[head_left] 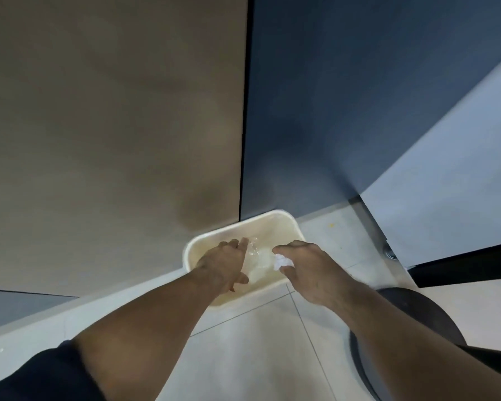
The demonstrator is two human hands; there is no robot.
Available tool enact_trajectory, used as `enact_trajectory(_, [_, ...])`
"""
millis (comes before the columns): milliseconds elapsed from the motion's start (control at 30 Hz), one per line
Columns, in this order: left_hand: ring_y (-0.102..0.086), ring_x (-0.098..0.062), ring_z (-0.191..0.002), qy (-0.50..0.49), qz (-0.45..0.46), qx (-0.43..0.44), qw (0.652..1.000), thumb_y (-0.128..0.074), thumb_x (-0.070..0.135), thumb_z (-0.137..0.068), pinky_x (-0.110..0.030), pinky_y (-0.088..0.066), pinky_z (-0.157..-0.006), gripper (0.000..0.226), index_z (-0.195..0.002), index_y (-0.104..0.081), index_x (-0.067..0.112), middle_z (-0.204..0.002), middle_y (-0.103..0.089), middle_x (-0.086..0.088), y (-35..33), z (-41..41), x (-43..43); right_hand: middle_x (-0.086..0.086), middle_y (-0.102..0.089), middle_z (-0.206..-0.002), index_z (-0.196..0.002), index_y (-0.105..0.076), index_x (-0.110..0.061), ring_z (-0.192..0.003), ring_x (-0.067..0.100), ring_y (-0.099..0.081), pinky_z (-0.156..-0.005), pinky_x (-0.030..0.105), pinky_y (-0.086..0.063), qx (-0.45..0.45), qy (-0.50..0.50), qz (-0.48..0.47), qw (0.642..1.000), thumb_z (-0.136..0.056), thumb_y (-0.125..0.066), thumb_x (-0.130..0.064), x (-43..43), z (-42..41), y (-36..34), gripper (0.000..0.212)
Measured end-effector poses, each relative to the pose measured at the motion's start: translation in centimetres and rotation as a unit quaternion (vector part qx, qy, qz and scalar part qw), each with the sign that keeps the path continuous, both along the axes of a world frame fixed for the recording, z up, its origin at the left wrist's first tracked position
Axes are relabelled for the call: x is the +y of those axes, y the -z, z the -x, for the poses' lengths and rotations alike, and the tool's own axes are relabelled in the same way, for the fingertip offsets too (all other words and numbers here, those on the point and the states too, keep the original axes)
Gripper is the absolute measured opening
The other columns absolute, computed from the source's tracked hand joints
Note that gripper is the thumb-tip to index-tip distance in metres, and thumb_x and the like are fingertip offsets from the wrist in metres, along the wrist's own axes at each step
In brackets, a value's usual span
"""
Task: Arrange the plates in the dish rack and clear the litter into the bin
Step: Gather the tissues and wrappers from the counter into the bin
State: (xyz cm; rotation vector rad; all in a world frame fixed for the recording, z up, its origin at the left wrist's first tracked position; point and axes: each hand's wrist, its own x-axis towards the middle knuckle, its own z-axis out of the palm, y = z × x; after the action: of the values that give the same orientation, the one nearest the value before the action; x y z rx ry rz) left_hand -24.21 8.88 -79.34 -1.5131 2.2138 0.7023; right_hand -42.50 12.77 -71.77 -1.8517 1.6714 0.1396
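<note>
A cream rectangular bin (287, 224) stands on the floor against the wall. Both my hands reach over its opening. My left hand (223, 263) has its fingers stretched out, and a piece of clear plastic (255, 250) lies just past its fingertips inside the bin. My right hand (307, 266) pinches a crumpled white paper (281, 261) between thumb and fingers above the bin. No plates or dish rack are in view.
A beige panel (113, 125) and a dark blue panel (330, 96) rise behind the bin. The floor is pale tile (258, 342). A round black stool or base (411, 319) sits at the right, close to my right forearm.
</note>
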Motion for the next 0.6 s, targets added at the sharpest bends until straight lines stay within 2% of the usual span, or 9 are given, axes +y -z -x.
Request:
enact_trajectory(67, [-0.053,-0.021,-0.106,0.036,0.059,-0.013,0.997,-0.061,0.041,-0.089,-0.032,-0.047,-0.083,0.050,-0.130,-0.045,0.016,-0.121,-0.051,-0.003,0.0,-0.5,-0.1,-0.007,-0.054,-0.130,-0.140,-0.046,-0.035,-0.117,0.017,-0.052,-0.097,0.025,-0.043,-0.001,-0.007,0.000,1.000,-0.099,-0.050,-0.023,-1.0,-0.6,1.1,0.043])
enact_trajectory(133, [-0.055,-0.020,-0.104,0.036,0.095,0.004,0.995,-0.048,0.040,-0.096,-0.031,-0.047,-0.083,0.034,-0.121,-0.055,0.017,-0.118,-0.054,-0.003,-0.5,-1.2,-0.2,-0.008,-0.054,-0.131,-0.140,-0.046,-0.039,-0.118,0.016,-0.051,-0.097,0.027,-0.044,-0.009,-0.010,0.001,1.000,-0.097,-0.052,-0.022,-2.0,-1.4,2.4,0.046])
enact_trajectory(233, [-0.057,-0.020,-0.106,0.010,0.120,0.051,0.991,-0.041,0.038,-0.098,-0.032,-0.048,-0.088,0.033,-0.121,-0.057,0.020,-0.119,-0.057,-0.001,-1.6,-2.5,-0.1,-0.004,-0.046,-0.144,-0.146,-0.039,-0.034,-0.129,0.018,-0.044,-0.105,0.031,-0.040,-0.015,-0.021,-0.006,1.000,-0.095,-0.057,-0.020,-2.9,-2.8,4.1,0.056])
enact_trajectory(367, [-0.055,-0.017,-0.110,-0.024,0.132,0.084,0.987,-0.044,0.040,-0.098,-0.032,-0.047,-0.089,0.030,-0.120,-0.058,0.024,-0.121,-0.057,0.005,-3.8,-3.8,0.0,0.000,-0.025,-0.158,-0.152,-0.022,-0.032,-0.142,0.020,-0.026,-0.112,0.034,-0.034,0.020,-0.047,-0.003,0.999,-0.095,-0.060,-0.021,-3.3,-3.5,4.7,0.069])
enact_trajectory(467, [-0.054,-0.017,-0.111,-0.035,0.129,0.088,0.987,-0.044,0.042,-0.097,-0.030,-0.046,-0.088,0.031,-0.120,-0.058,0.026,-0.122,-0.057,0.007,-6.3,-4.4,0.2,-0.005,-0.025,-0.158,-0.151,-0.028,-0.031,-0.143,0.014,-0.025,-0.114,0.029,-0.029,0.019,-0.038,0.018,0.999,-0.097,-0.056,-0.025,-2.7,-3.0,3.0,0.061])
enact_trajectory(600, [-0.054,-0.015,-0.111,-0.022,0.134,0.098,0.986,-0.040,0.047,-0.098,-0.029,-0.046,-0.089,0.036,-0.124,-0.055,0.027,-0.124,-0.056,0.009,-11.6,-4.2,0.9,-0.012,-0.042,-0.147,-0.141,-0.044,-0.030,-0.129,0.012,-0.044,-0.105,0.031,-0.041,-0.007,-0.015,0.039,0.999,-0.096,-0.055,-0.028,-1.7,-1.9,-2.9,0.047])
